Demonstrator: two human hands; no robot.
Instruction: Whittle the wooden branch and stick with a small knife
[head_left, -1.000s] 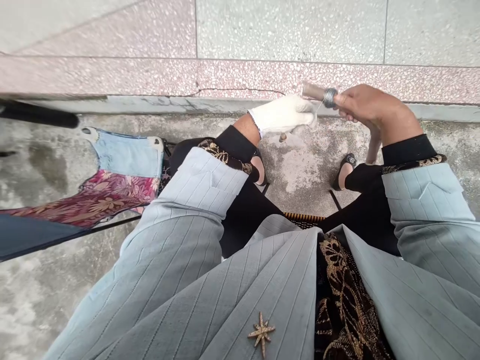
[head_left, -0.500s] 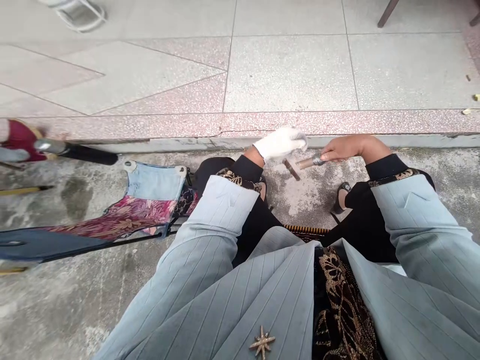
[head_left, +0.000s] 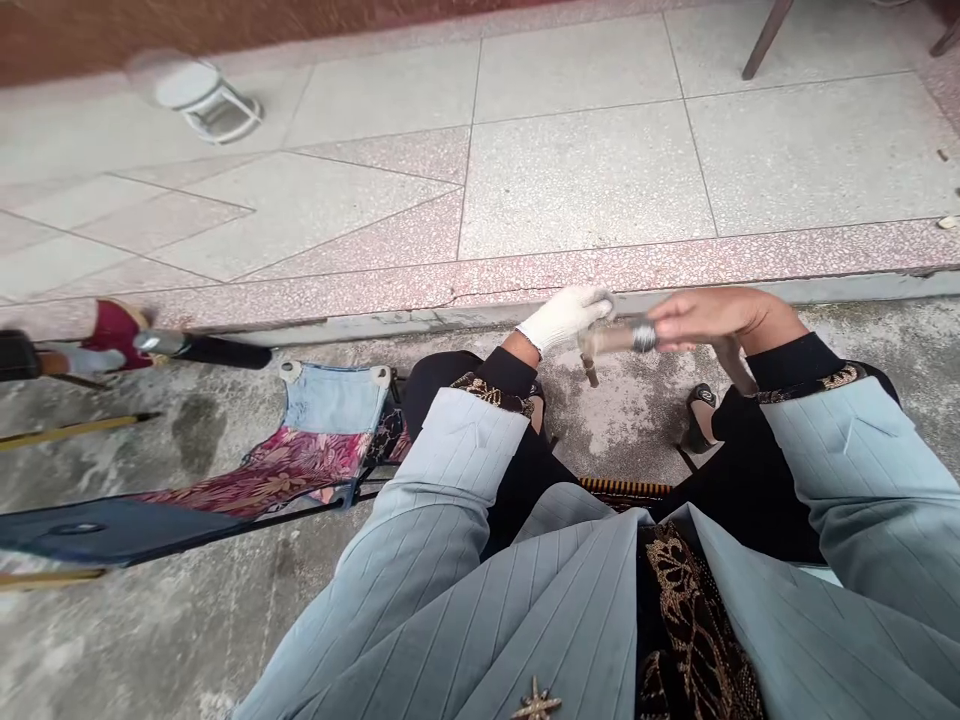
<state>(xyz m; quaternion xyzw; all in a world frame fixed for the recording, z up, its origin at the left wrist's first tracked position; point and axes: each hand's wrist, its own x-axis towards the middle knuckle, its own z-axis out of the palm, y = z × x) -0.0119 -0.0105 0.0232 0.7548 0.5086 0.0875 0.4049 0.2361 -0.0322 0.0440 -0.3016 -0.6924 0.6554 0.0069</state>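
Observation:
My left hand [head_left: 568,318] wears a white knitted glove. Its fingers are curled together close to the end of a tool; whatever they pinch, if anything, is hidden. My bare right hand [head_left: 712,315] grips a short hammer-like tool [head_left: 611,338], blurred by motion. Silvery wire is wound round its brown shaft near my fingers. A narrow brown crosspiece [head_left: 590,372] hangs down at the shaft's far end, just below the glove. I cannot tell whether glove and tool touch. Both hands are above the concrete between my knees.
On my left stands a folding chair [head_left: 319,450] with flowered and denim cloth. Beyond it are a black-handled object [head_left: 225,350], a yellow pole [head_left: 75,430] and a co-worker's gloved hand [head_left: 97,360]. A tiled step [head_left: 585,265] runs ahead, with a white stool [head_left: 217,100] on it.
The view has tilted up, showing more of the tiled floor. My right hand has turned and brought the tool's shaft closer to the left glove. The crosspiece now points more steeply downward.

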